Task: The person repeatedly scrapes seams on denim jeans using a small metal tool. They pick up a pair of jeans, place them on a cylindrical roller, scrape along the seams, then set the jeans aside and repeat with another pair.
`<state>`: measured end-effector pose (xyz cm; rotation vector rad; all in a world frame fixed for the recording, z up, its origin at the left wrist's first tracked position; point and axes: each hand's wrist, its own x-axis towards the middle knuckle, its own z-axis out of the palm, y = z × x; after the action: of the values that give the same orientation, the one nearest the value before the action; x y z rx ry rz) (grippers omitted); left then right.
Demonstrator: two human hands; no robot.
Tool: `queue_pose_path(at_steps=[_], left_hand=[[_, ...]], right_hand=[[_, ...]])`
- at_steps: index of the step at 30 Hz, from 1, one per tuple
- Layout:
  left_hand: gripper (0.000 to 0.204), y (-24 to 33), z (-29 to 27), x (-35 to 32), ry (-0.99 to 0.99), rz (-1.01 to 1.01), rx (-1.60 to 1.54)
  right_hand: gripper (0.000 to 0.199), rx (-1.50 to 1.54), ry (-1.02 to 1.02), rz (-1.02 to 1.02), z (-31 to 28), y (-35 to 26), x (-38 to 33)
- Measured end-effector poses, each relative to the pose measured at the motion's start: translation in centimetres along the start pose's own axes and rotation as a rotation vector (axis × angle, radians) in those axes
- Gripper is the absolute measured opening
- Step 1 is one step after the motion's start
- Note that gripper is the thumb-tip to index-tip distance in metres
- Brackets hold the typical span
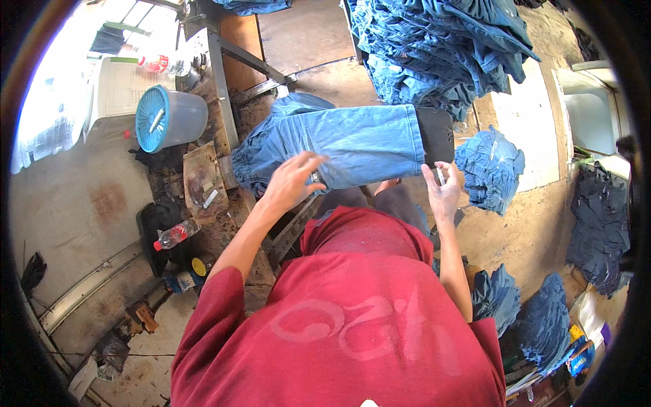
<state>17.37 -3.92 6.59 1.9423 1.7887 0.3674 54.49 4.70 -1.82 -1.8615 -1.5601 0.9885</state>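
Observation:
A pair of light blue denim trousers (366, 139) lies with one leg stretched flat over a narrow dark board (435, 136), its hem near the board's right end. The bunched waist part is at the left. My left hand (291, 182) is at the near edge of the denim, fingers stretched out and apart; a small shiny thing shows at its fingers, too small to name. Beside the hem's near corner, my right hand (442, 193) pinches a short white stick (441, 176) between its fingers, apart from the cloth.
Denim is heaped high at the far right (434, 47), with a smaller bundle (489, 169) right of the board. A lidded bucket (180, 119) and a plastic bottle (178, 234) stand left. Another white stick (211, 199) lies on a stained ledge. Dark garments (600, 230) hang right.

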Motion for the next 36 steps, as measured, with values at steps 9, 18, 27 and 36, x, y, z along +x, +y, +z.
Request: queue_pose_path(at_steps=[9,18,27,36], left_hand=[[0.009,0.0,-7.1,10.1,0.173,0.296,-0.152],[0.045,-1.8,-9.5,18.7,0.306,0.146,-0.623],[0.014,-1.0,-2.3,18.5,-0.321,0.547,-0.27],[0.074,-5.9,0.8,27.3,-0.199,-0.012,-0.933]], right_hand=[[0.028,-0.03,-0.072,-0.004,2.4,-0.9,-0.4],[0.03,-0.109,0.092,0.013,0.2,2.7,-0.5],[0.029,-0.102,0.117,0.009,0.7,1.2,-0.5],[0.03,-0.003,0.165,0.105,1.8,0.7,-1.1]])
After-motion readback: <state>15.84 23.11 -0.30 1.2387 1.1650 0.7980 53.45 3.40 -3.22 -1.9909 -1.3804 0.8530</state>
